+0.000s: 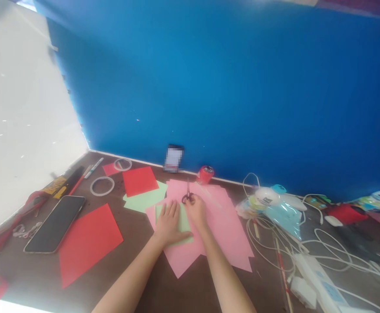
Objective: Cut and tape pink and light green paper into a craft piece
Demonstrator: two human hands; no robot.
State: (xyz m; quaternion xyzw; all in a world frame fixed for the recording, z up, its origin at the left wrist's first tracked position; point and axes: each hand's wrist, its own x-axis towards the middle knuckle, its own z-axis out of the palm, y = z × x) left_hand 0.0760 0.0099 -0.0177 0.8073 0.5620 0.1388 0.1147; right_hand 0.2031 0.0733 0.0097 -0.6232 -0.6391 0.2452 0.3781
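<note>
My left hand (170,224) lies flat with fingers stretched over a small green sheet of paper (183,219), pressing it onto larger pink paper (220,230). Just to its right, my right hand (195,212) has its fingers closed on the dark handles of a pair of scissors (188,191). The scissor blades point away from me toward the wall, over the pink sheets. Whether the blades are parted is too small to tell. Part of the green sheet is hidden under my left hand. Another light green sheet (140,201) sticks out from beneath the pink paper's left side.
Red sheets (92,241), a black phone (56,224) and tape rings (102,186) lie to the left. A red roll (206,174) and a small upright screen (173,158) stand by the blue wall. White cables (326,248) and a power strip (320,278) crowd the right.
</note>
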